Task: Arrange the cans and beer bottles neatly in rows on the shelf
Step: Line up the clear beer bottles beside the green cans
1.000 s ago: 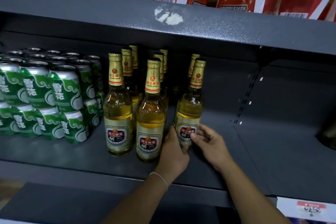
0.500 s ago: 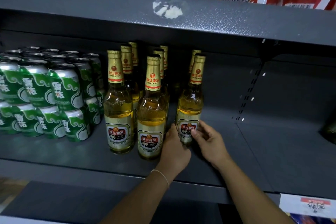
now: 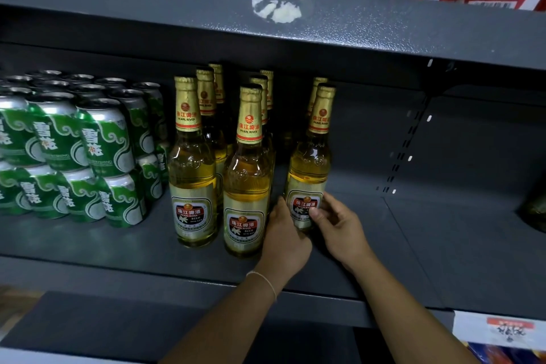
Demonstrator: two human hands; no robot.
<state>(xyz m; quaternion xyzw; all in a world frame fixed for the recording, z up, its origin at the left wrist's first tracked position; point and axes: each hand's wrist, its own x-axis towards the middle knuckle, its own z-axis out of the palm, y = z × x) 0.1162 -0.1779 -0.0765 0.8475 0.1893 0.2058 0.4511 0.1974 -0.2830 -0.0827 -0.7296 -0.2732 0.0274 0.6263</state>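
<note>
A shop is shown. Grey metal shelving (image 3: 295, 23) is stocked with canned beer (image 3: 103, 139), bottles (image 3: 192, 174) and a price tag (image 3: 502, 331)

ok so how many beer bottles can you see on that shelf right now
8. Left column: front, second, third. Middle column: front, second, third. Right column: front, between both hands, and one behind. More may be hidden behind.

- A golden beer bottle (image 3: 308, 165), upright on the grey shelf (image 3: 413, 245), is pinched at its label between the fingers (image 3: 317, 210) of both hands.
- Further upright bottles (image 3: 246, 174) are ranked just left of the fingers.
- Green cans (image 3: 103, 139) are stacked two high, well left of the fingers.
</note>
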